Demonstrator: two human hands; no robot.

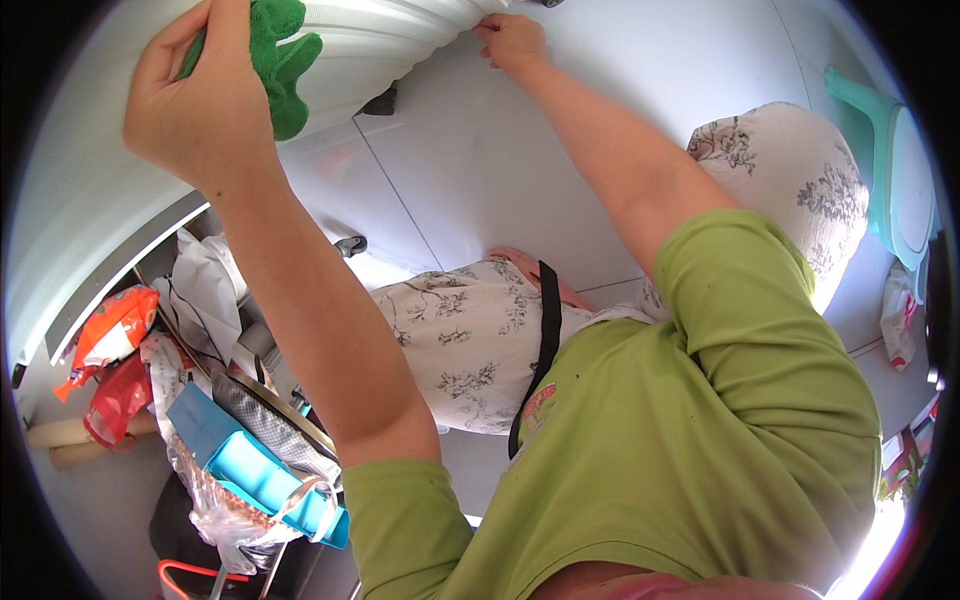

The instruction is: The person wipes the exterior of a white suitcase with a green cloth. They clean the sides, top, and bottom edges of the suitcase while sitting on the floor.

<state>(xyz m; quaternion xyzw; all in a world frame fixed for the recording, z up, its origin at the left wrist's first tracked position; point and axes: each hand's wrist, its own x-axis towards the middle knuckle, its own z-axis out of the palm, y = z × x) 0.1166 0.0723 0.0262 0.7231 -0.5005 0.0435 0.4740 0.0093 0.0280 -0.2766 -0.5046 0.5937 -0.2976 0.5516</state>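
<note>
My left hand (202,112) is raised at the upper left, its fingers closed around a green plush-textured cloth (289,71) that hangs out past the knuckles. Behind it spreads a large white ribbed fabric sheet (360,37) with folds along its lower edge. My right hand (516,43) reaches forward to that edge, and its thumb and fingers appear to pinch the fabric's hem. The exact grip of the right fingertips is partly hidden.
Grey-white floor tiles (465,172) lie below. A caster wheel (350,246) stands near my left forearm. At lower left are a blue box (262,472), an orange packet (116,322) and a red plastic bag (120,401). A turquoise plastic stool (885,157) is at right, near a white bag (898,319).
</note>
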